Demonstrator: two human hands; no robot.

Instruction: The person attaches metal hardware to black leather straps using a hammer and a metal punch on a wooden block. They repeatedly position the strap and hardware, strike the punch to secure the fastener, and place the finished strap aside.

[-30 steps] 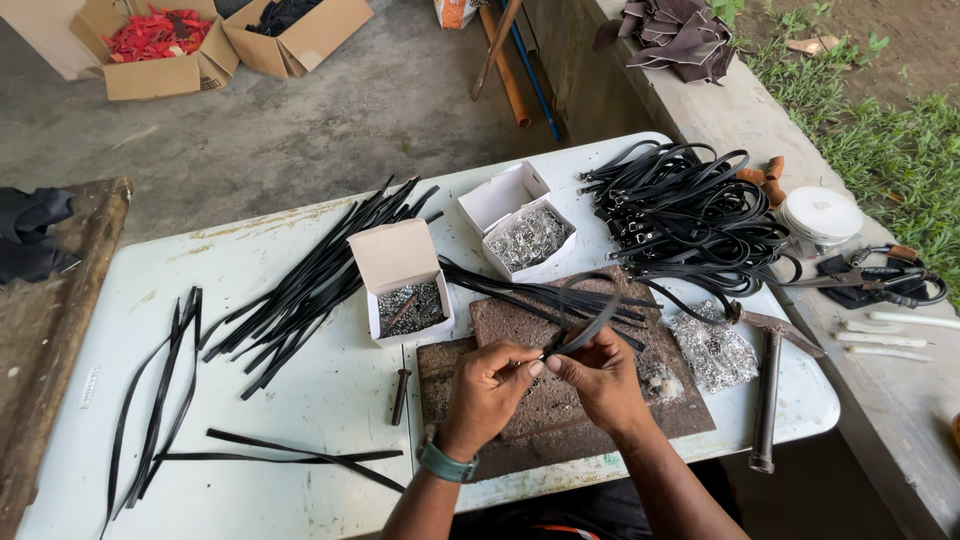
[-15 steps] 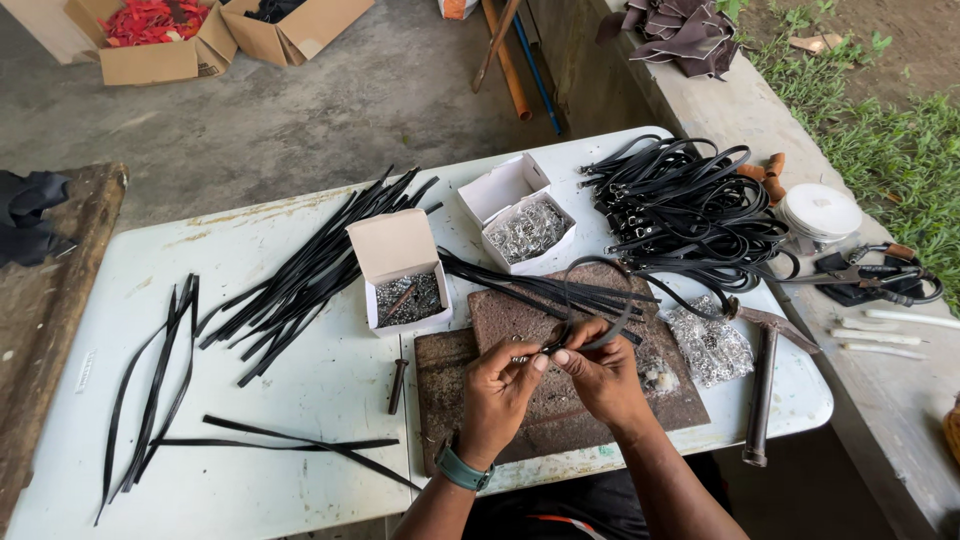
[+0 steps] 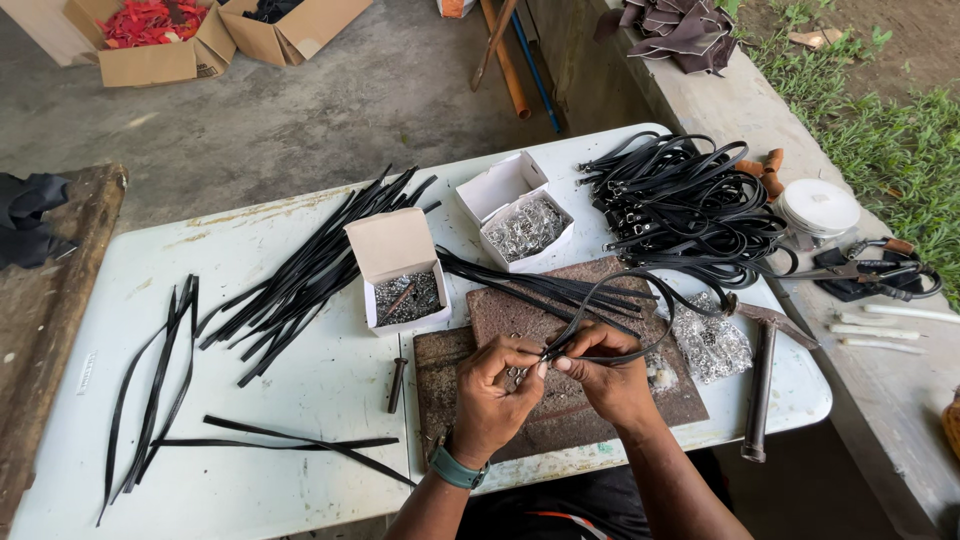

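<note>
Both hands meet over the brown work pad [image 3: 500, 320]: my left hand [image 3: 495, 400] pinches a small metal fitting, my right hand [image 3: 610, 385] grips the black strap [image 3: 600, 300] (I'd keep its end flat).

White table [image 3: 300, 470]: black straps [image 3: 310, 265], two boxes [image 3: 400, 270], hammer [image 3: 760, 370], slab [image 3: 560, 400].

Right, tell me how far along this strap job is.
Done, seemingly: a tangled heap of fitted black straps at the table's far right. In hand: left hand and right hand pinch one strap end over the brown slab. Left: many plain strips, plus loose ones.
</note>
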